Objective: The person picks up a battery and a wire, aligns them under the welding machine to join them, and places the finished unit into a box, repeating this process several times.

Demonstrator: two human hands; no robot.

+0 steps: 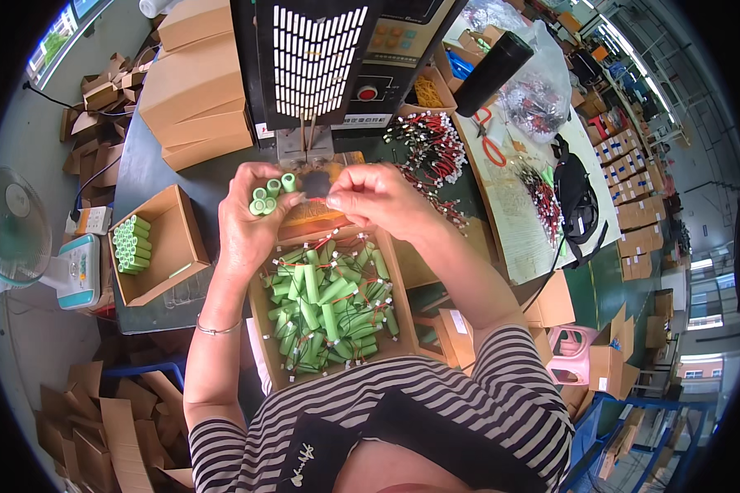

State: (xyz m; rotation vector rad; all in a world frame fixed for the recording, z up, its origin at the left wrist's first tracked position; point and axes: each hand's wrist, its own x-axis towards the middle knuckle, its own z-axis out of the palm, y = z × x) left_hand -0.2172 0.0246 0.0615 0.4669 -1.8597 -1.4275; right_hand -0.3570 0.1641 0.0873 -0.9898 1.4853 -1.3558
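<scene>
My left hand [245, 226] is closed around several green cylindrical battery cells [263, 202], their ends facing up. Its thumb reaches toward my right hand [374, 197], whose thumb and fingers are pinched together. Between the two thumbs shows a short red wire [316, 200], its ends hidden by the fingers. Both hands are just in front of a black spot-welding machine [370, 66] with two thin metal electrodes [307, 135]. Right below them sits a cardboard box [260, 333] heaped with green cells [330, 316] that carry red and black wires with white connectors.
On the left stands a carton [173, 271] with stacked green cells [131, 246], beside a fan [16, 218]. Wire leads [432, 148] lie right of the machine, near red scissors [489, 144] and a black bottle [493, 74]. Flattened cardboard [123, 435] piles at lower left.
</scene>
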